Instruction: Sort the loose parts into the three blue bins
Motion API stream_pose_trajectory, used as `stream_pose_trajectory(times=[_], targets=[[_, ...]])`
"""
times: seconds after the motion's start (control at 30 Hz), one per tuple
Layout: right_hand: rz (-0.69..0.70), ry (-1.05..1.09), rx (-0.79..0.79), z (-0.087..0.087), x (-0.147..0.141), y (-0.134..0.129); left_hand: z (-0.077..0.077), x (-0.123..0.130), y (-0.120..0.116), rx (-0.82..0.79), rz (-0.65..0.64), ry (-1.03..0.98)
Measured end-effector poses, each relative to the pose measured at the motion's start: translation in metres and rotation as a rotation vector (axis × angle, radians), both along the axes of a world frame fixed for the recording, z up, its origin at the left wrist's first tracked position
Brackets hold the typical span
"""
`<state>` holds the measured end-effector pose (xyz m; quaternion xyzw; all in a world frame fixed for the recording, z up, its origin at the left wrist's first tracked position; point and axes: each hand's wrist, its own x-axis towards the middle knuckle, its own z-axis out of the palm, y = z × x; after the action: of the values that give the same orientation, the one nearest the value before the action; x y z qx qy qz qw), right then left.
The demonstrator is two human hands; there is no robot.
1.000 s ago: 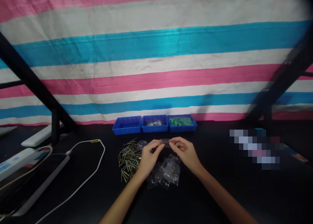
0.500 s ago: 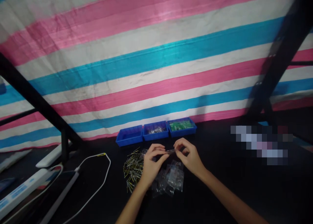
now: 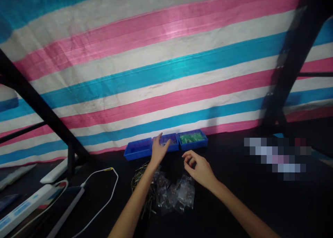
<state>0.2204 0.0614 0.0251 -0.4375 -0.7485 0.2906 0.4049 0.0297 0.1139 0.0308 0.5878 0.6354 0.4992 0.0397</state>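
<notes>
My left hand [image 3: 159, 150] reaches over the front of the middle blue bin [image 3: 173, 147], fingers apart and holding nothing that I can see. It partly covers the small pieces in that bin. My right hand [image 3: 199, 167] hovers above the black tabletop with its fingers curled together. Whatever may be between those fingertips is too small or hidden. Below and between the hands lie several small clear plastic bags [image 3: 186, 193]. A heap of thin metallic and yellowish pins [image 3: 139, 177] is partly covered by my left forearm.
A blue bin [image 3: 137, 149] stands at the left of the row, and another with green pieces [image 3: 192, 137] at the right. A white cable [image 3: 116, 184] loops over the table on the left, near a white power strip [image 3: 24, 208]. Striped sheeting hangs behind.
My hands have parted. The left moved forward to the middle bin and opened, while the right stayed curled near its place. The clear item between them no longer shows.
</notes>
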Motion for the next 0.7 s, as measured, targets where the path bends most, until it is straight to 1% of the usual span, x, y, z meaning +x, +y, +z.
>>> stream_pose_trajectory(times=[0.1, 0.17, 0.27, 0.37, 0.43, 0.53, 0.7], targets=[[0.043, -0.155, 0.005, 0.006, 0.005, -0.003, 0.001, -0.015, -0.03, -0.061, -0.198, 0.223], [0.104, -0.257, -0.004, 0.007, 0.009, -0.004, 0.001, -0.031, -0.056, -0.16, -0.282, 0.388], [0.231, -0.386, -0.047, 0.003, 0.015, -0.005, -0.004, -0.054, -0.094, -0.266, -0.284, 0.552], [0.357, -0.488, -0.097, -0.006, 0.019, -0.005, -0.014, -0.062, -0.122, -0.339, -0.338, 0.64], [0.401, -0.53, -0.102, -0.011, 0.019, -0.005, -0.022, -0.06, -0.133, -0.37, -0.376, 0.674], [0.417, -0.538, -0.087, -0.015, 0.017, -0.005, -0.027, -0.048, -0.139, -0.393, -0.431, 0.702], [0.371, -0.517, -0.095, -0.015, 0.017, -0.001, -0.023, -0.021, -0.141, -0.437, -0.536, 0.678]])
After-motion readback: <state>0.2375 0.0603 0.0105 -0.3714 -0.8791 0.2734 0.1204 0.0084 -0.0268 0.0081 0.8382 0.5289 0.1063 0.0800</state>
